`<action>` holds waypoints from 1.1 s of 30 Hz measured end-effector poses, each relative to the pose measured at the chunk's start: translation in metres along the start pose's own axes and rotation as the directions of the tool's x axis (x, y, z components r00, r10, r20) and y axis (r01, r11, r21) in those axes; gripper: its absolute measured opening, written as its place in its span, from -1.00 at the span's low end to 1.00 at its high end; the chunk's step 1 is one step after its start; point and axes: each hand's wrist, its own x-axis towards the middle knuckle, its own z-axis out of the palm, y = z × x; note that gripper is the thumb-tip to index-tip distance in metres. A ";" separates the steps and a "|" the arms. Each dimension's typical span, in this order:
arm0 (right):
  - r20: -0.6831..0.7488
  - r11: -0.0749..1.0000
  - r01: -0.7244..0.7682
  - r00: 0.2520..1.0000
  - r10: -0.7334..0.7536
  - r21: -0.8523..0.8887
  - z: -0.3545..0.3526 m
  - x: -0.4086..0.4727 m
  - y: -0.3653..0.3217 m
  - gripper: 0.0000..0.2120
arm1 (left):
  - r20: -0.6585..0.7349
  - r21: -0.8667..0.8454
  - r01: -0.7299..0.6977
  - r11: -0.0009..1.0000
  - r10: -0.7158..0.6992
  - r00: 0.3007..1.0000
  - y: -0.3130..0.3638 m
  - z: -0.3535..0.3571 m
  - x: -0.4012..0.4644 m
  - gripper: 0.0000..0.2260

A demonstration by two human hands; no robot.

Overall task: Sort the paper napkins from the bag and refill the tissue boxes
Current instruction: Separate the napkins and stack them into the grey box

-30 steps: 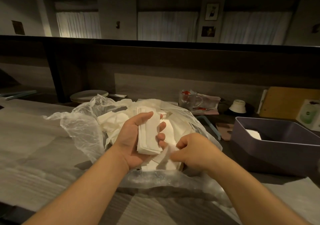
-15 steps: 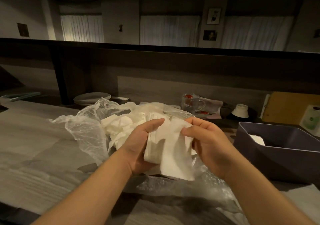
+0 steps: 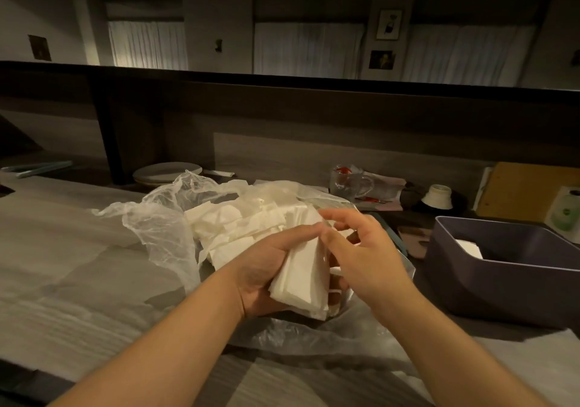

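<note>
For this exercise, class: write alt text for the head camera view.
A left hand grips a stack of folded white napkins over an open plastic bag; the open right hand touches the stack. A dark bin sits to the right.

**What's sitting on the table**

Grey wood-grain table (image 3: 62,265), pretty cluttered. Crinkly clear plastic bag (image 3: 157,227) sits dead centre, full of loose white napkins (image 3: 232,224). Dark purple bin (image 3: 508,268) at 3 o'clock. Stack of pale plates (image 3: 166,173) at 11 o'clock. Glass mug (image 3: 351,182) at 1 o'clock on some papers (image 3: 386,187), small white bowl (image 3: 437,198) flipped upside down beside those.
</note>
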 end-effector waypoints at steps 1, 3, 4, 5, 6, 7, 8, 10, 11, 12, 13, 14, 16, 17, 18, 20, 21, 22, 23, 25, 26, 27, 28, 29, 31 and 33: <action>-0.005 1.000 0.001 1.000 -0.001 0.029 -0.001 0.000 0.000 -0.79 | -0.021 -0.027 0.020 0.999 -0.021 1.000 0.000 0.000 0.000 -0.75; -0.052 0.995 -0.001 0.999 0.006 0.097 -0.005 0.003 0.002 -0.79 | -0.051 -0.165 0.031 0.986 -0.040 0.998 0.003 0.000 0.001 -0.70; -0.068 0.994 -0.004 0.998 0.011 0.110 -0.007 0.003 0.002 -0.80 | -0.061 -0.220 -0.002 0.975 -0.012 0.998 0.005 -0.003 0.002 -0.67; -0.065 0.995 -0.009 0.998 0.016 0.102 -0.009 0.004 0.003 -0.81 | -0.078 -0.253 -0.044 0.966 0.025 0.997 0.007 -0.005 0.001 -0.66; -0.043 0.998 -0.008 0.999 0.010 0.060 -0.010 0.003 0.003 -0.84 | -0.089 -0.286 -0.087 0.954 0.064 0.994 0.009 -0.007 0.001 -0.66; 0.003 0.999 0.009 1.000 -0.009 -0.030 -0.009 0.002 0.004 -0.87 | -0.084 -0.324 -0.120 0.938 0.098 0.992 0.010 -0.009 0.001 -0.65; 0.068 0.989 0.037 0.997 -0.028 -0.140 -0.008 0.001 0.005 -0.88 | -0.080 -0.363 -0.144 0.920 0.123 0.989 0.011 -0.012 0.000 -0.64; 0.225 0.927 0.122 0.973 -0.043 -0.353 -0.004 -0.003 0.006 -0.92 | -0.076 -0.415 -0.175 0.893 0.158 0.985 0.012 -0.018 0.000 -0.58; 0.294 0.881 0.175 0.955 -0.043 -0.440 -0.003 -0.004 0.005 -0.90 | -0.074 -0.431 -0.183 0.884 0.167 0.983 0.012 -0.020 0.001 -0.56; 0.348 0.826 0.228 0.937 -0.042 -0.515 -0.002 -0.004 0.006 -0.83 | -0.070 -0.443 -0.189 0.876 0.176 0.982 0.011 -0.023 0.002 -0.55; 0.396 0.769 0.279 0.917 -0.037 -0.575 -0.002 -0.004 0.007 -0.74 | -0.064 -0.455 -0.194 0.869 0.186 0.981 0.011 -0.024 0.002 -0.56; 0.439 0.714 0.326 0.898 -0.029 -0.620 -0.003 -0.004 0.007 -0.64 | -0.060 -0.463 -0.200 0.864 0.195 0.979 0.011 -0.025 0.003 -0.58; 0.503 0.631 0.398 0.864 -0.014 -0.666 -0.004 -0.005 0.008 -0.48 | -0.064 -0.469 -0.208 0.858 0.202 0.977 0.011 -0.025 0.004 -0.60; 0.521 0.612 0.417 0.853 -0.009 -0.672 -0.003 -0.005 0.009 -0.44 | -0.064 -0.470 -0.206 0.858 0.200 0.978 0.010 -0.025 0.004 -0.60; 0.530 0.603 0.430 0.848 -0.014 -0.672 -0.002 -0.006 0.010 -0.44 | -0.063 -0.471 -0.203 0.859 0.196 0.978 0.010 -0.025 0.005 -0.60; 0.528 0.588 0.448 0.848 -0.041 -0.673 0.000 -0.007 0.010 -0.48 | -0.061 -0.473 -0.195 0.859 0.189 0.980 0.009 -0.025 0.005 -0.60; 0.529 0.579 0.455 0.847 -0.049 -0.676 0.000 -0.007 0.010 -0.52 | -0.061 -0.473 -0.193 0.860 0.186 0.981 0.009 -0.025 0.006 -0.59; 0.533 0.572 0.461 0.845 -0.049 -0.678 -0.001 -0.007 0.010 -0.55 | -0.066 -0.472 -0.192 0.860 0.183 0.981 0.009 -0.025 0.006 -0.59; 0.537 0.575 0.462 0.842 -0.046 -0.676 -0.002 -0.006 0.010 -0.57 | -0.073 -0.472 -0.193 0.860 0.180 0.981 0.009 -0.025 0.006 -0.60; 0.541 0.608 0.452 0.840 -0.043 -0.652 -0.004 -0.004 0.012 -0.61 | -0.080 -0.471 -0.196 0.860 0.179 0.980 0.009 -0.025 0.006 -0.60; 0.541 0.632 0.445 0.840 -0.048 -0.635 -0.005 -0.002 0.013 -0.62 | -0.084 -0.470 -0.197 0.861 0.179 0.980 0.010 -0.025 0.005 -0.60; 0.540 0.655 0.438 0.840 -0.053 -0.617 -0.006 -0.001 0.014 -0.63 | -0.089 -0.466 -0.198 0.862 0.177 0.980 0.010 -0.024 0.005 -0.60; 0.541 0.673 0.429 0.840 -0.051 -0.603 -0.007 0.000 0.014 -0.63 | -0.096 -0.462 -0.200 0.864 0.175 0.980 0.010 -0.024 0.005 -0.60; 0.545 0.685 0.421 0.838 -0.041 -0.595 -0.008 0.002 0.014 -0.63 | -0.106 -0.458 -0.200 0.866 0.171 0.980 0.010 -0.024 0.005 -0.59; 0.557 0.701 0.404 0.830 -0.012 -0.587 -0.012 0.004 0.013 -0.63 | -0.122 -0.454 -0.200 0.868 0.162 0.979 0.010 -0.024 0.005 -0.59; 0.565 0.715 0.390 0.825 0.009 -0.580 -0.018 0.006 0.012 -0.68 | -0.128 -0.454 -0.200 0.868 0.159 0.979 0.010 -0.023 0.004 -0.60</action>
